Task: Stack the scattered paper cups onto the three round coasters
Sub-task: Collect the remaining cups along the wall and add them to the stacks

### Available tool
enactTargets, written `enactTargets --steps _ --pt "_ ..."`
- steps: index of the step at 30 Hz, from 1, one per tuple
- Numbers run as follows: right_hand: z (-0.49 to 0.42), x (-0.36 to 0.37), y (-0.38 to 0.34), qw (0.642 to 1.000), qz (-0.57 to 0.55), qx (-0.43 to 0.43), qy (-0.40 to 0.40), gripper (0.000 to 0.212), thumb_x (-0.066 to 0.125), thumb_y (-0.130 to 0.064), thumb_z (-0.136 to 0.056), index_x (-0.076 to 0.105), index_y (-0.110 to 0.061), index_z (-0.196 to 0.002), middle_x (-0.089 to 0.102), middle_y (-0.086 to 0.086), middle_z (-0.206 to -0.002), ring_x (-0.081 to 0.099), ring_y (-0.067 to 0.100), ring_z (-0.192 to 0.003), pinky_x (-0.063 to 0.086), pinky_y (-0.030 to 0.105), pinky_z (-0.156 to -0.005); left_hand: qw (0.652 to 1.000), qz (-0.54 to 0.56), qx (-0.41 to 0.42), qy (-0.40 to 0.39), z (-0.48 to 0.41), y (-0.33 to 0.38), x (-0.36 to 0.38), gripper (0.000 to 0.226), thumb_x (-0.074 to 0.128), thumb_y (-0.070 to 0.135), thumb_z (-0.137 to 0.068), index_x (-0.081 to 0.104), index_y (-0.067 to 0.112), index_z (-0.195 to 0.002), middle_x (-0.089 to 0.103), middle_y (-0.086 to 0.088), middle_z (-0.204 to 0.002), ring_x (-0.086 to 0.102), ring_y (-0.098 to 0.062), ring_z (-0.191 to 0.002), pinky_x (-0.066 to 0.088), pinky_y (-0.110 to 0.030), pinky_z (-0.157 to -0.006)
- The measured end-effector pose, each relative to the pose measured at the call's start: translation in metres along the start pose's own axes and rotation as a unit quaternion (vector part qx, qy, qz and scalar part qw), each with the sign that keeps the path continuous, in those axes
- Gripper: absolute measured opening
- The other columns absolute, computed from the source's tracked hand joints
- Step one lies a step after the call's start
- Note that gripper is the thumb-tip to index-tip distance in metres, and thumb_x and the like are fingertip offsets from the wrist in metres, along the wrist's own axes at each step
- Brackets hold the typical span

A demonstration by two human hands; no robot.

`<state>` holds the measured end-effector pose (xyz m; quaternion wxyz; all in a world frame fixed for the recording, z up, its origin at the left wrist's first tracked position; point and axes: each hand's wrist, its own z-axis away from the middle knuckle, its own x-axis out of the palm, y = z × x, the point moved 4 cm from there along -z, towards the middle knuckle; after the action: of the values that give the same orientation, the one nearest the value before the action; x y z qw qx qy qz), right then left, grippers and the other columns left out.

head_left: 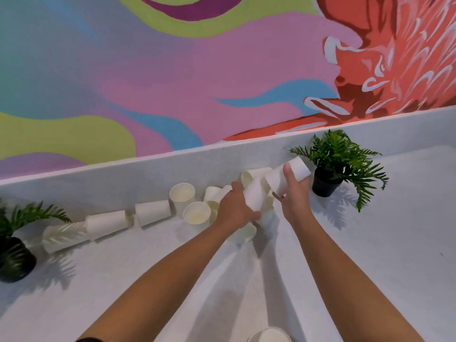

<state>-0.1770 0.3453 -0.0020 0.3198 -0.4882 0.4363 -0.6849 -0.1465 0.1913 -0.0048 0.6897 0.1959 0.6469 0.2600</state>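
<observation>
White paper cups lie scattered along the back of the white counter [370,255]. My right hand [294,193] grips one tilted cup [287,177], lifted near the right plant. My left hand [234,206] is closed around another tilted cup [255,196] just left of it. Two cups stand upright with mouths up [182,195] [197,214]. Three cups lie on their sides in a row to the left [153,212] [106,224] [64,236]. More cups lie half hidden under and behind my hands [243,234]. No coaster is visible.
A small potted fern [328,174] stands at the back right, close to my right hand. Another potted plant [14,255] sits at the left edge. A low white backsplash [98,178] runs behind the cups. A white round object [270,335] shows at the bottom edge.
</observation>
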Motion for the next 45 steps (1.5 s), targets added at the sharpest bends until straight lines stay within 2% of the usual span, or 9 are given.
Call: enactTargets --steps 5,12,16,20,24,29,34,38,45 --pt "0.002 0.022 0.023 0.997 0.033 0.055 -0.034 0.058 0.067 -0.036 -0.087 0.039 -0.016 -0.135 0.057 0.007 -0.123 0.058 0.025 -0.112 0.054 0.042 -0.079 0.997 0.054 0.049 0.001 0.012 -0.006 -0.011 0.087 0.086 0.041 -0.062 0.035 0.020 -0.129 0.057 -0.002 -0.123 0.059 -0.024 -0.108 0.050 -0.032 -0.081" --pt "0.017 0.039 0.053 0.980 0.005 0.164 -0.112 0.074 0.078 -0.045 -0.069 0.051 -0.016 -0.132 0.065 0.016 -0.123 0.067 0.033 -0.107 0.058 0.049 -0.079 0.987 0.122 0.083 0.070 0.014 -0.008 -0.024 0.092 0.087 0.034 -0.064 0.030 0.026 -0.136 0.053 0.001 -0.131 0.056 -0.020 -0.113 0.048 -0.032 -0.094" --pt "0.017 0.039 0.065 0.977 0.023 0.183 -0.102 0.060 0.074 -0.041 -0.079 0.052 -0.016 -0.129 0.066 0.014 -0.120 0.068 0.031 -0.102 0.057 0.051 -0.081 0.988 0.103 0.090 0.077 0.013 -0.021 -0.028 0.099 0.089 0.036 -0.061 0.029 0.025 -0.140 0.042 0.000 -0.138 0.050 -0.020 -0.119 0.047 -0.033 -0.100" --pt "0.021 0.039 0.069 0.975 0.033 0.202 -0.089 0.079 0.082 -0.048 -0.060 0.052 -0.020 -0.127 0.062 0.014 -0.124 0.064 0.033 -0.108 0.058 0.052 -0.073 0.985 -0.112 0.116 0.054 0.006 -0.052 -0.038 0.102 0.085 0.055 -0.056 0.034 0.022 -0.138 0.043 -0.001 -0.135 0.047 -0.023 -0.121 0.042 -0.038 -0.101" --pt "0.021 0.034 0.071 0.973 0.053 0.213 -0.073 0.066 0.077 -0.043 -0.074 0.050 -0.020 -0.129 0.059 0.011 -0.125 0.060 0.031 -0.110 0.059 0.046 -0.071 0.913 -0.400 0.082 -0.003 0.001 -0.087 -0.043 0.102 0.079 0.055 -0.064 0.025 0.021 -0.144 0.033 -0.004 -0.147 0.030 -0.029 -0.137 0.021 -0.051 -0.112" --pt "0.026 0.032 0.072 0.970 0.072 0.218 -0.074 0.061 0.075 -0.041 -0.078 0.051 -0.019 -0.128 0.059 0.010 -0.125 0.060 0.030 -0.110 0.060 0.046 -0.072 0.863 -0.493 0.103 -0.039 -0.003 -0.095 -0.041 0.097 0.082 0.042 -0.067 0.026 0.021 -0.144 0.038 -0.007 -0.145 0.027 -0.030 -0.138 0.019 -0.054 -0.111" --pt "0.028 0.030 0.071 0.969 0.090 0.216 -0.077 0.056 0.075 -0.040 -0.078 0.052 -0.019 -0.125 0.060 0.010 -0.122 0.060 0.029 -0.110 0.058 0.050 -0.080 0.836 -0.527 0.154 -0.021 -0.002 -0.091 -0.038 0.072 0.074 0.024 -0.077 0.036 0.019 -0.137 0.045 -0.009 -0.136 0.037 -0.029 -0.129 0.024 -0.051 -0.107" --pt "0.032 0.028 0.075 0.965 0.111 0.225 -0.080 0.059 0.076 -0.041 -0.077 0.052 -0.020 -0.126 0.061 0.009 -0.121 0.061 0.028 -0.109 0.060 0.045 -0.074 0.858 -0.490 0.155 -0.009 0.000 -0.088 -0.040 0.066 0.074 0.021 -0.077 0.038 0.016 -0.131 0.049 -0.009 -0.128 0.049 -0.027 -0.114 0.036 -0.040 -0.097" --pt "0.042 0.035 0.071 0.956 0.150 0.231 -0.103 0.056 0.074 -0.043 -0.078 0.053 -0.019 -0.125 0.060 0.008 -0.120 0.060 0.027 -0.106 0.060 0.041 -0.072 0.977 -0.199 0.063 0.032 0.014 -0.082 -0.070 0.078 0.084 0.036 -0.065 0.040 0.015 -0.127 0.055 -0.005 -0.121 0.057 -0.021 -0.101 0.051 -0.033 -0.084"
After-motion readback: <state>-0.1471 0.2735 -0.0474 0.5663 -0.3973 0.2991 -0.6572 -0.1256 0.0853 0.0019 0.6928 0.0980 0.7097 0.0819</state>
